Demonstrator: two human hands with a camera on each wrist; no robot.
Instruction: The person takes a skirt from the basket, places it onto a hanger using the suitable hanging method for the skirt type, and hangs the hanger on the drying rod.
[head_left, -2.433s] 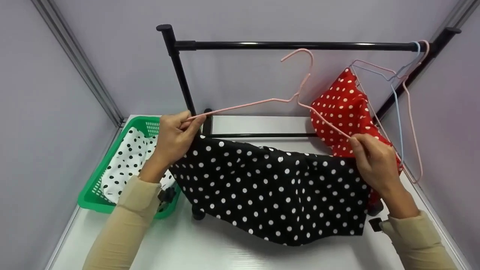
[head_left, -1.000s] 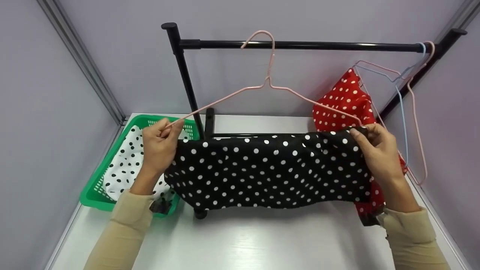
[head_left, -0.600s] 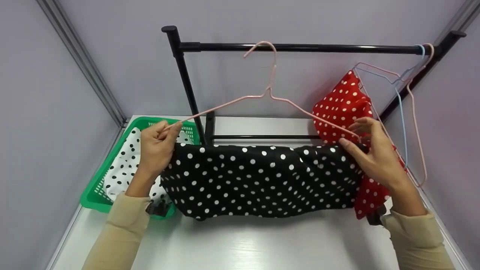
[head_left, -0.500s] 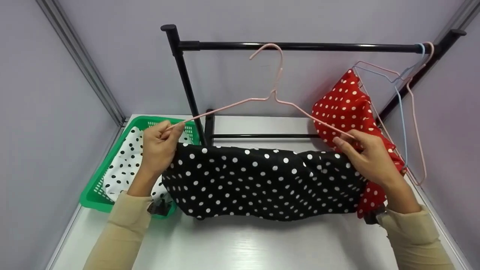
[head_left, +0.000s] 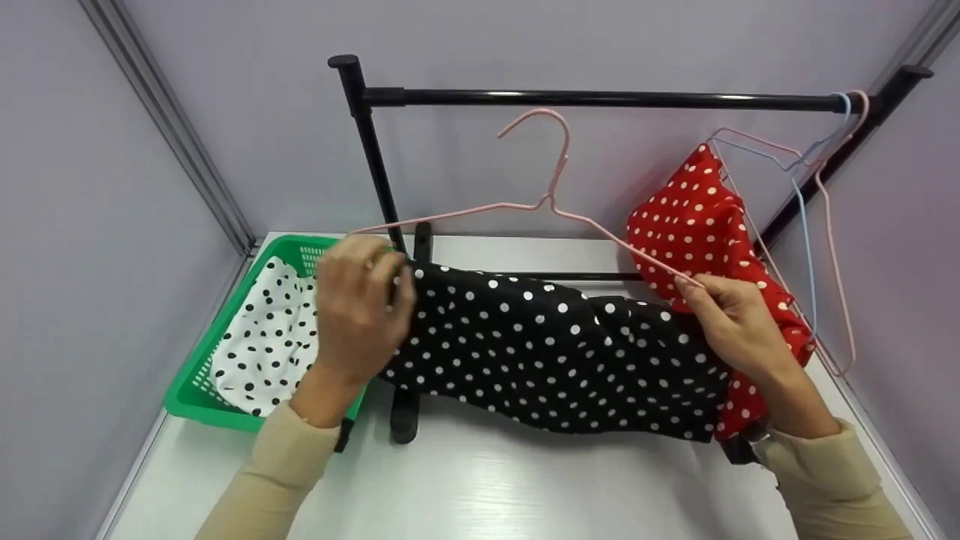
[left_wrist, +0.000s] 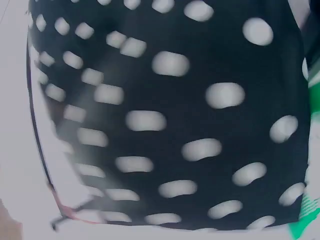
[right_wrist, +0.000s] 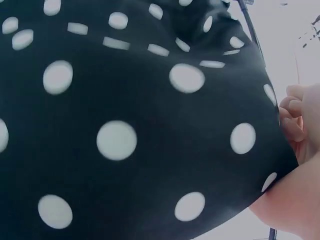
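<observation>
A pink wire hanger (head_left: 480,209) is held at an angle in front of the rack. Beneath its arms hangs a black cloth with white dots (head_left: 555,352), filling much of both wrist views. My right hand (head_left: 739,322) pinches the hanger's right arm near its end; in the right wrist view that hand (right_wrist: 302,120) shows curled fingers at the cloth's edge. My left hand (head_left: 360,307) is motion-blurred at the cloth's upper left corner, under the hanger's left end. Its fingers are bent, but I cannot tell what they hold.
A black garment rack (head_left: 600,98) stands behind. On its right end hang a pink hanger (head_left: 829,225) and a blue hanger (head_left: 802,225), with a red dotted cloth (head_left: 694,217) below. A green basket (head_left: 202,412) at left holds a white dotted cloth (head_left: 266,337).
The black cloth was spread and lifted, then lowered slightly. My right hand let go briefly, then pinched the hanger's arm again. My left hand has just moved right, raising the cloth's left corner.
</observation>
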